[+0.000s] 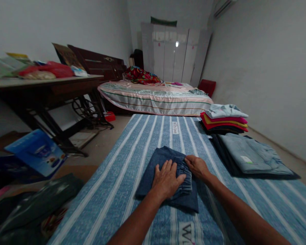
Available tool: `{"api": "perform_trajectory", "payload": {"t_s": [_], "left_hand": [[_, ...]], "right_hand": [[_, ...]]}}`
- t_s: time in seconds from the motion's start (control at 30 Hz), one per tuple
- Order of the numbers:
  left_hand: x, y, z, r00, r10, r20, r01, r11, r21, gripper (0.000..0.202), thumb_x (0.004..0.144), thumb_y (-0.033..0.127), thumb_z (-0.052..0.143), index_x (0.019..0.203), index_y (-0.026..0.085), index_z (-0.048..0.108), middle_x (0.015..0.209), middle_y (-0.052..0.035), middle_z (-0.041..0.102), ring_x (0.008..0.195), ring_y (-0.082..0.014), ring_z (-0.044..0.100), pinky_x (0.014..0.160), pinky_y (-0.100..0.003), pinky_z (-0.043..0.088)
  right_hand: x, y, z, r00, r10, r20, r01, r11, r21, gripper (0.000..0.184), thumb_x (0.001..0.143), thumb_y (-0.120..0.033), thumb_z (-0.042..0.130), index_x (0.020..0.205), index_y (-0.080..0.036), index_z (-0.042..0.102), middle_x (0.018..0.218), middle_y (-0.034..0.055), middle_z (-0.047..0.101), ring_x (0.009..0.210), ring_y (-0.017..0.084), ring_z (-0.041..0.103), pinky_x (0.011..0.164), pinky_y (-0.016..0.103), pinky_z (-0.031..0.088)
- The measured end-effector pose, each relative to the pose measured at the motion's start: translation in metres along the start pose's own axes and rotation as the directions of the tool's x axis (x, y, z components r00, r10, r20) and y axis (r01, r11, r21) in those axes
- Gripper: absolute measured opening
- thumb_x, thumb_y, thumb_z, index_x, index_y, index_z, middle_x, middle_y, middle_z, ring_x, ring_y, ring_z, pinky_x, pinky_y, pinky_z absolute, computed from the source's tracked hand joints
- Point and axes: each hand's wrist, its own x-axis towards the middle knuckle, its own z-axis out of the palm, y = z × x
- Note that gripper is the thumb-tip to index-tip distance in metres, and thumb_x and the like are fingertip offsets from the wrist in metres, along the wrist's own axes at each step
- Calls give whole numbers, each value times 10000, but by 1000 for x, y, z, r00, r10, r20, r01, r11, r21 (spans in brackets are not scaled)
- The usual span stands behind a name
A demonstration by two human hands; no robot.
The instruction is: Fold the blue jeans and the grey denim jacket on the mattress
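Observation:
A pair of dark blue jeans [149,177], folded into a compact bundle, lies in front of me on a blue and white striped cloth [122,170]. Its gathered elastic waistband [188,182] faces right. My left hand [167,178] rests flat on top of the bundle with fingers spread. At the bundle's upper right edge, my right hand [197,166] pinches the jeans by the waistband's corner, thumb and fingers closed together. The underside of the bundle is hidden.
Folded light blue jeans [255,153] lie over dark ones on the right, with a stack of folded clothes [224,120] behind them. Left stand a sewing machine table [48,83] and a blue box [38,153]. A bed [155,98] lies beyond the striped cloth.

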Motion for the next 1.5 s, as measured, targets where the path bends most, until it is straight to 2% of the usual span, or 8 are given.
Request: {"api": "perform_trajectory", "payload": {"t_s": [0.17,0.3,0.6,0.77,1.0,1.13,1.27,1.5], "left_hand": [[2,-2,4,1000,5,-14,-5,1000,5,707,910,613,186,1427,158,348,1515,-129,304,1412,-278,208,1109,-588,145],[2,-3,4,999,12,-39,-12,1000,13,669,916,598,212,1404,171,373,1499,-138,335,1402,-285,233,1098,-596,165],[3,-11,4,987,58,-150,-91,971,-222,511,878,323,422,1375,206,412,1407,-124,476,1335,-295,369,1090,-612,178],[17,-33,11,971,-143,-193,-52,661,-749,483,768,123,473,1244,174,532,1276,-95,604,1202,-200,536,1073,-383,348],[21,-48,5,947,-312,-79,12,279,-960,436,713,43,477,1125,127,594,1198,-122,651,1136,-199,592,1014,-340,417],[38,-55,-18,949,-275,-153,22,542,-840,305,771,144,506,1046,141,637,1092,-97,698,1047,-208,638,967,-353,458],[66,-56,-25,987,83,-136,-123,937,-326,390,837,164,435,1192,167,596,1292,-86,596,1226,-174,516,1060,-320,360],[89,-67,-2,980,199,18,-197,978,-69,411,941,311,357,1291,178,526,1427,-110,454,1358,-243,345,1111,-521,207]], "right_hand": [[0,-12,-17,999,29,-14,-28,998,52,341,955,-350,361,821,-213,642,788,34,659,771,160,600,653,228,343],[-1,-46,-28,997,13,-75,-3,991,134,410,972,-424,277,1095,-231,618,1017,49,676,939,182,608,748,238,388],[-6,-79,14,992,112,-65,-87,947,308,607,961,-541,209,1247,-113,531,1258,158,581,1200,257,510,986,329,336],[-13,-81,16,995,42,-95,-30,992,125,563,964,-530,204,1148,-148,574,1123,148,638,1104,267,553,937,358,344],[-21,-96,14,996,31,-80,-38,995,-93,502,941,-503,292,1043,-140,623,1087,161,623,1071,317,519,920,423,320],[-21,-99,13,996,40,-85,-48,994,-95,479,921,-502,341,1042,-140,630,1081,159,623,1062,319,512,927,430,304],[-21,-100,12,995,51,-90,-58,995,-84,460,909,-463,370,1093,-125,623,1096,167,618,1063,320,506,929,432,297],[-22,-101,13,992,45,-114,-51,997,-56,442,894,-420,400,1146,-124,610,1104,161,616,1063,307,504,942,430,287]]}}
